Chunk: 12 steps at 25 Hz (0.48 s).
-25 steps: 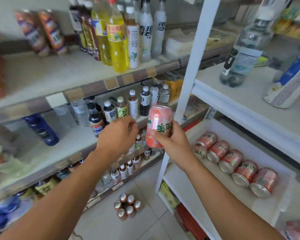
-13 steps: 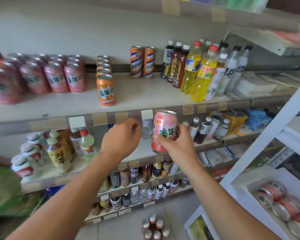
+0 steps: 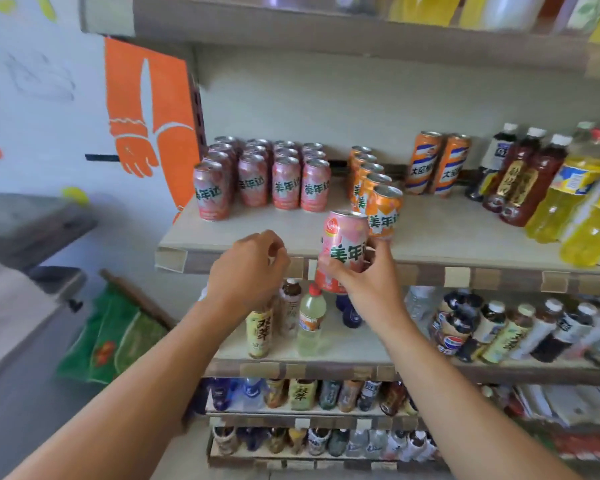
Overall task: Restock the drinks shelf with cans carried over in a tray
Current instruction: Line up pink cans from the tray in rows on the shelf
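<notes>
My right hand grips a pink can upright, just in front of the drinks shelf's front edge. My left hand hovers beside it to the left with fingers loosely curled, holding nothing. On that shelf stand rows of matching pink cans at the left and a single file of orange cans right behind the held can. The tray is out of view.
Two taller orange-and-blue cans and bottles of tea and yellow drink fill the shelf's right side. Lower shelves hold many small bottles. An orange-and-white wall panel and a grey counter lie left.
My view has swung left from the white rack with the tray of cans to the drinks shelf. Both hands rose toward the shelf, the right still carrying the pink can.
</notes>
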Each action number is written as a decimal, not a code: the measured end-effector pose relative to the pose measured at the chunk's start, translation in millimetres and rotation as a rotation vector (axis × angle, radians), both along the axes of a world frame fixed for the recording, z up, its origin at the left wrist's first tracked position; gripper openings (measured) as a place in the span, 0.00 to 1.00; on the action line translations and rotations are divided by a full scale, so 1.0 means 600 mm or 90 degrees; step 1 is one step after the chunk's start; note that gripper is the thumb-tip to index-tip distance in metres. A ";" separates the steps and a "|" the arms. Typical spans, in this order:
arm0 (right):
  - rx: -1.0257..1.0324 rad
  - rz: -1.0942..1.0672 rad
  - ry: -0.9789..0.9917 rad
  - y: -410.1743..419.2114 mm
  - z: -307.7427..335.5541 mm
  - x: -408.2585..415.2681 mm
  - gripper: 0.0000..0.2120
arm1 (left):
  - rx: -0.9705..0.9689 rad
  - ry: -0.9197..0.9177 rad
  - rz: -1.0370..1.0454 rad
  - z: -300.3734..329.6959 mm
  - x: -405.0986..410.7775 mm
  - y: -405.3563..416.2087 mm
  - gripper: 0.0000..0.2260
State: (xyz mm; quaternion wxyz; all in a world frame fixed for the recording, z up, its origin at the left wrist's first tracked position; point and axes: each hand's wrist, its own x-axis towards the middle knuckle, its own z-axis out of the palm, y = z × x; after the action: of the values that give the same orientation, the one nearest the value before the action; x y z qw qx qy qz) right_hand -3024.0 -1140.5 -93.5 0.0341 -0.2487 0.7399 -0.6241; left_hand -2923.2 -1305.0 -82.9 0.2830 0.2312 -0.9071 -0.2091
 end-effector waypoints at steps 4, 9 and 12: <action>0.043 0.015 0.017 -0.086 0.015 -0.001 0.30 | -0.019 -0.005 0.058 0.016 0.023 -0.069 0.08; 0.066 -0.001 0.048 -0.177 0.028 -0.010 0.32 | -0.024 0.004 0.094 0.012 0.026 -0.120 0.08; 0.079 -0.001 0.076 -0.229 0.030 -0.021 0.32 | -0.014 0.008 0.100 0.010 0.016 -0.149 0.08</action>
State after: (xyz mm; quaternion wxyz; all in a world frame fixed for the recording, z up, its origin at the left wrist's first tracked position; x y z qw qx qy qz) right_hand -3036.8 -1278.1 -75.3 0.0047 -0.2820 0.7780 -0.5614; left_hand -2913.6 -1394.2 -77.1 0.3070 0.2969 -0.8865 -0.1779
